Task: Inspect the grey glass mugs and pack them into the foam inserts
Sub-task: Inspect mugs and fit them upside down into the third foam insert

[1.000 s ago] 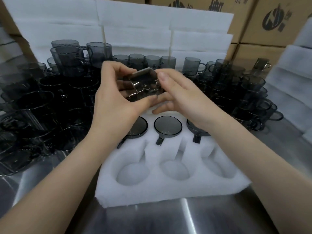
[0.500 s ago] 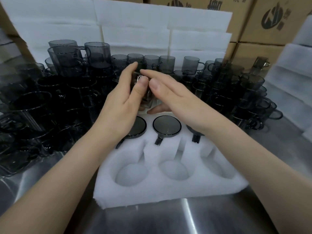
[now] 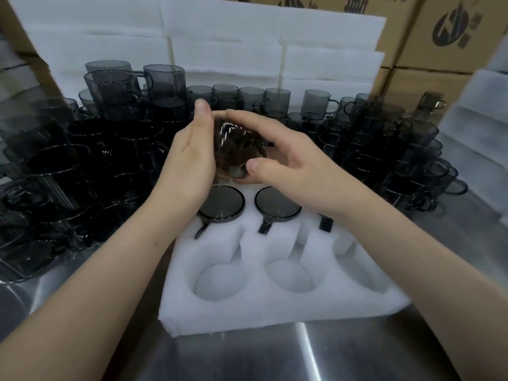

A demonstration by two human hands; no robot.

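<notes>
Head view
Held mug: a round, see-through grey glass mug (image 3: 236,144), tilted in the air above the insert's back row.
Left hand: the left hand (image 3: 189,160) cups the mug's left side, thumb up.
Right hand: the right hand (image 3: 288,160) grips it, fingers over the top and thumb low.
Insert: the white moulded foam insert (image 3: 247,312) lies on a brushed steel table (image 3: 302,353).
Back row: packed grey mugs (image 3: 221,203) sit base-up, handles toward the person.
Front row: pockets show bare foam.
Around: loose grey mugs (image 3: 82,160) crowd the left, back and right.
Behind: white foam slabs (image 3: 247,50) and brown cardboard boxes (image 3: 453,31).
</notes>
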